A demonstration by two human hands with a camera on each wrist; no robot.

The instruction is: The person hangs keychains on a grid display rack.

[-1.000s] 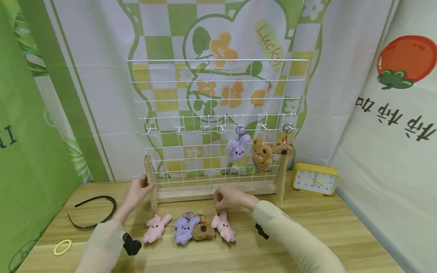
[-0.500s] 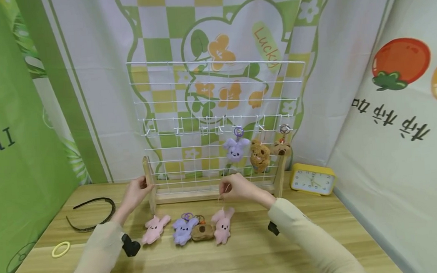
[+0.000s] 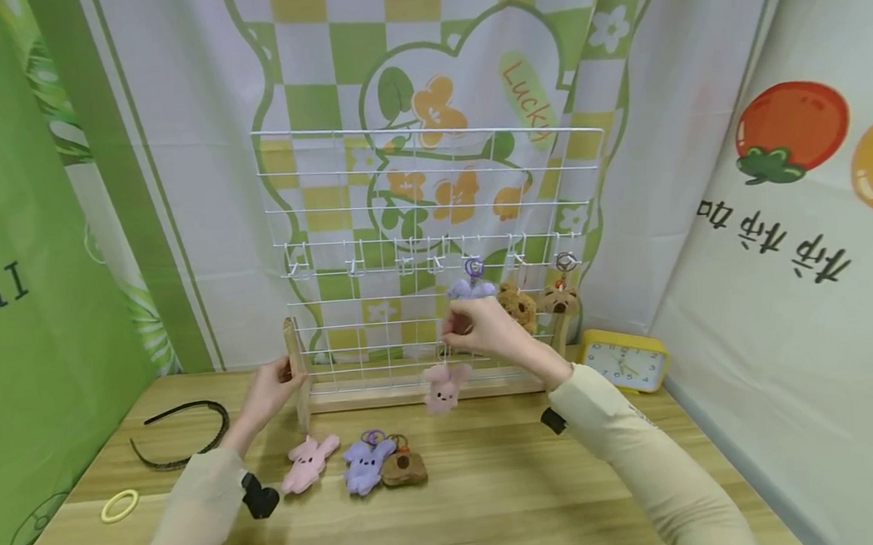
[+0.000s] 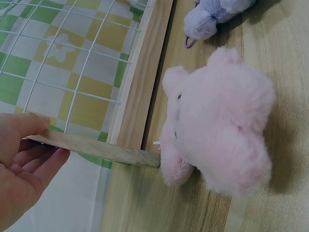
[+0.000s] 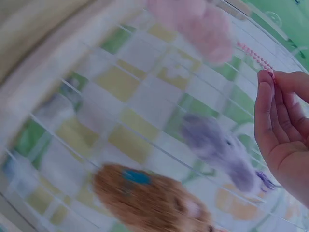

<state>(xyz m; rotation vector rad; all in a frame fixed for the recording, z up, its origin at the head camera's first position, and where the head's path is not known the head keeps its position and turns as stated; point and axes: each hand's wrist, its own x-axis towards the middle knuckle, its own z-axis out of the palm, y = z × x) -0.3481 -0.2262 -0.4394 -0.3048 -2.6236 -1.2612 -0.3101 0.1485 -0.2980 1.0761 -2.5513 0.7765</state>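
My right hand pinches the pink bead chain of a pink plush bunny keychain, which dangles in front of the white wire grid rack. With thumb and fingers my left hand grips the rack's left wooden post. Behind the right hand hang a purple bunny keychain, a brown bear keychain and a brown animal-head keychain. Another pink bunny keychain lies by the left post. To its right on the table are a purple bunny and a brown plush keychain.
Several white hooks stick out across the grid. A yellow clock stands right of the rack. A black headband and a yellow ring lie at the table's left. Printed curtains enclose the table's back and sides.
My right hand has risen, lifting the pink bunny keychain off the table and up in front of the grid. The left hand keeps its grip on the post. The head view has shifted slightly.
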